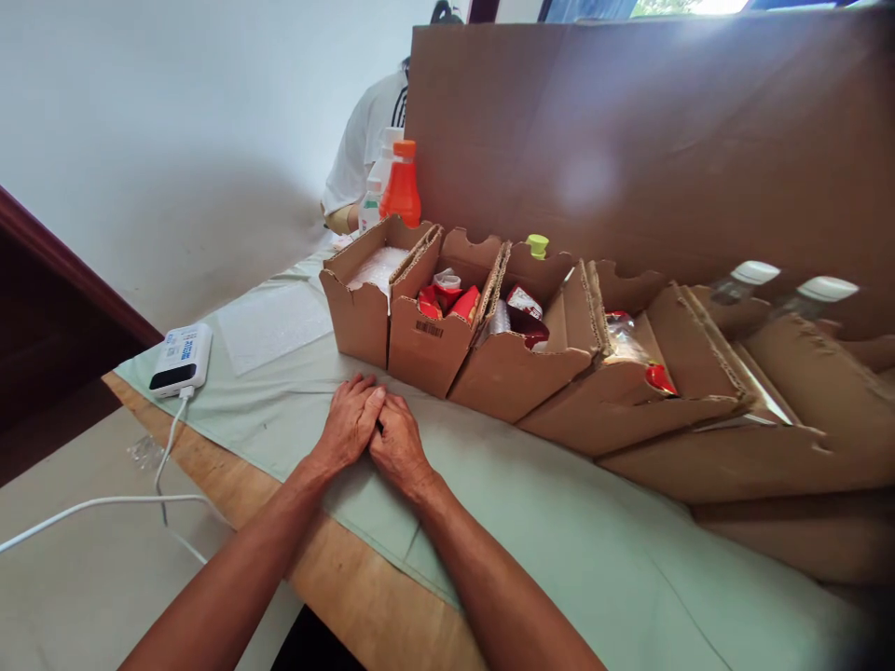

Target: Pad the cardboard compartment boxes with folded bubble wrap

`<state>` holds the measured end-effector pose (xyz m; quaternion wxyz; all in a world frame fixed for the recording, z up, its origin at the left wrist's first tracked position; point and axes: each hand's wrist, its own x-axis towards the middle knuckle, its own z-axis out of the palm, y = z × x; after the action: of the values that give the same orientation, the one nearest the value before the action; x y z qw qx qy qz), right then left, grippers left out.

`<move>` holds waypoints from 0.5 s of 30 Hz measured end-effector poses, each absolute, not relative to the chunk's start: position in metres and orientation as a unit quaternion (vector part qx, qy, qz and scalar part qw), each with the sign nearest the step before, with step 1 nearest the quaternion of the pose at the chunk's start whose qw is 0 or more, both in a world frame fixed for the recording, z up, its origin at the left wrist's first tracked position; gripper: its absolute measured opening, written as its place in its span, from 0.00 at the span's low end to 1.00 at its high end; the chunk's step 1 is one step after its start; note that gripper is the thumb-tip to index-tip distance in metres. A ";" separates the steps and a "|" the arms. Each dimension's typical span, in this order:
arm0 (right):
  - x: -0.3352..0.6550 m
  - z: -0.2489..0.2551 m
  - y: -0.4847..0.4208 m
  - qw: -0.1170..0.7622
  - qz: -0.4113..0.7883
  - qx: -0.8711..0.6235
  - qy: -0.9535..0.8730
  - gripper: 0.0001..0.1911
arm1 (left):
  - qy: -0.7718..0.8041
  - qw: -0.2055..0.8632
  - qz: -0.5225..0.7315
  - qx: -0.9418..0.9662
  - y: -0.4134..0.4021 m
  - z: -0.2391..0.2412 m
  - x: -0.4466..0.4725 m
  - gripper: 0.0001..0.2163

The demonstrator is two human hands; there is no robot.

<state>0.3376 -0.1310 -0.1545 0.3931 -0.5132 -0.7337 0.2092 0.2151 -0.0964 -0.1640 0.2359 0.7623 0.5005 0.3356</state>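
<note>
My left hand [350, 421] and my right hand [400, 445] rest side by side on the pale green cloth [559, 522], palms down, touching each other, fingers lying flat and holding nothing. Just beyond them stands a row of open cardboard boxes [426, 349]. The leftmost box [360, 312] holds white padding. The second holds red packets [447, 300]. The third box [517, 368] has red and dark packets. Boxes further right hold a clear bag with something red [633, 354].
A white power bank [182, 359] with a white cable [104, 503] lies at the table's left corner. An orange bottle [401, 186] and white bottles stand behind the boxes. A tall cardboard sheet [664, 140] walls the back. A person in white [364, 140] sits behind it.
</note>
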 end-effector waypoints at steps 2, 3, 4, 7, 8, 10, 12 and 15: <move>0.337 -0.154 -0.129 0.381 0.203 -0.514 -0.741 0.19 | 0.501 0.223 0.333 0.767 -0.094 -0.166 0.214 0.26; 0.335 -0.153 -0.129 0.372 0.199 -0.514 -0.747 0.20 | 0.500 0.217 0.331 0.770 -0.094 -0.166 0.213 0.27; 0.334 -0.152 -0.129 0.362 0.193 -0.514 -0.754 0.20 | 0.498 0.213 0.329 0.774 -0.093 -0.167 0.212 0.27; 0.329 -0.150 -0.137 0.319 0.175 -0.512 -0.778 0.21 | 0.485 0.205 0.321 0.787 -0.095 -0.166 0.209 0.30; 0.329 -0.149 -0.144 0.303 0.168 -0.513 -0.785 0.21 | 0.480 0.203 0.317 0.792 -0.097 -0.165 0.208 0.31; 0.332 -0.147 -0.167 0.273 0.154 -0.514 -0.799 0.19 | 0.470 0.198 0.308 0.803 -0.100 -0.163 0.208 0.32; 0.340 -0.145 -0.203 0.250 0.142 -0.505 -0.814 0.16 | 0.456 0.191 0.299 0.816 -0.104 -0.161 0.209 0.30; 0.367 -0.136 -0.273 0.217 0.139 -0.457 -0.851 0.16 | 0.451 0.131 0.251 0.846 -0.109 -0.162 0.210 0.28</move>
<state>0.3674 -0.2730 -0.1355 0.2172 -0.4573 -0.8511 0.1393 0.2101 -0.1093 -0.1619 0.1307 0.8464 0.4509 0.2512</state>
